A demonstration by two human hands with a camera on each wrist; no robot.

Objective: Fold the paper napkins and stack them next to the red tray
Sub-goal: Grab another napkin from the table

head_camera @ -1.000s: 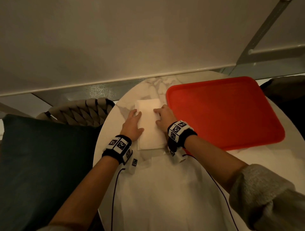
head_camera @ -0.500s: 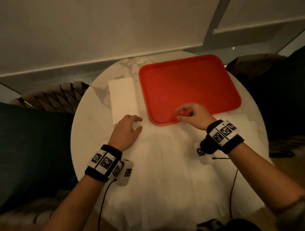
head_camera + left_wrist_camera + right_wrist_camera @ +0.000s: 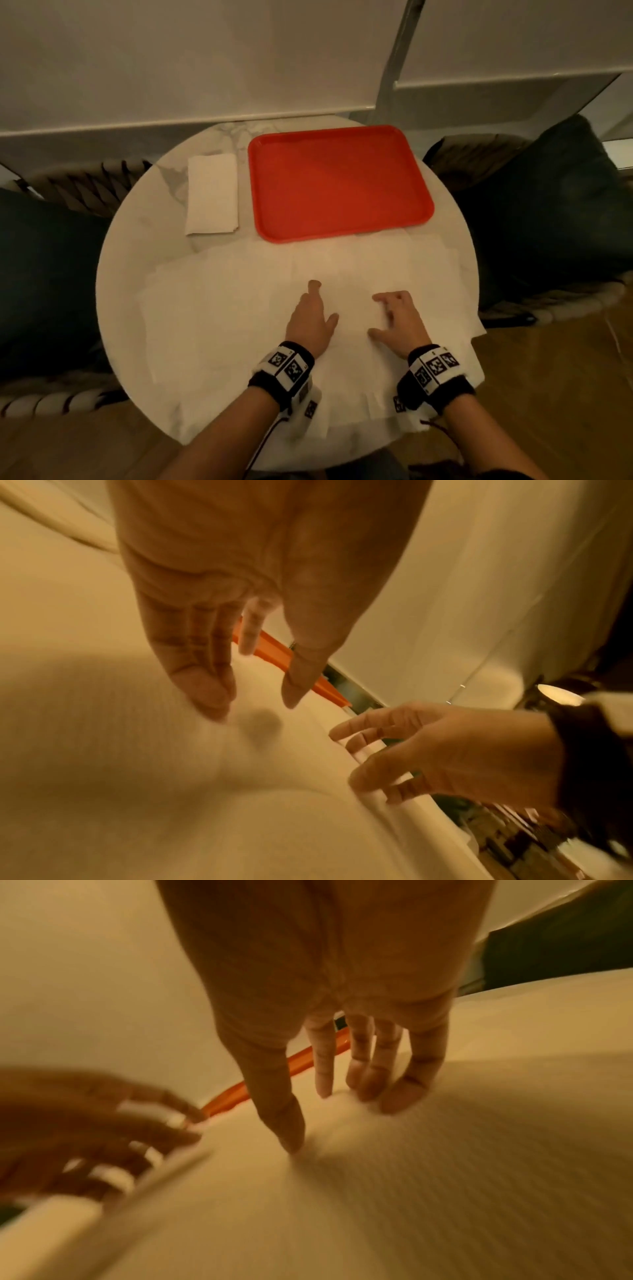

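A folded white napkin stack (image 3: pixel 212 193) lies on the round marble table (image 3: pixel 123 246), just left of the red tray (image 3: pixel 339 181). Several unfolded napkins (image 3: pixel 219 325) overlap across the near half of the table. My left hand (image 3: pixel 318 305) and right hand (image 3: pixel 387 315) lie side by side on these sheets, fingers spread and holding nothing. In the left wrist view my left hand (image 3: pixel 253 702) touches the paper with its fingertips. In the right wrist view my right hand (image 3: pixel 342 1118) does the same. The tray's rim (image 3: pixel 274 653) (image 3: pixel 232 1093) shows beyond the fingers.
Dark cushioned woven chairs stand at the table's left (image 3: pixel 44 274) and right (image 3: pixel 548 212). A pale wall (image 3: pixel 205 68) runs behind the table. Wooden floor (image 3: pixel 548 394) shows at the near right. Some napkin edges hang over the table's near right rim.
Both hands left the folded stack beside the tray and drew back toward me onto the unfolded napkins. The right hand passed by the tray's near edge on the way.
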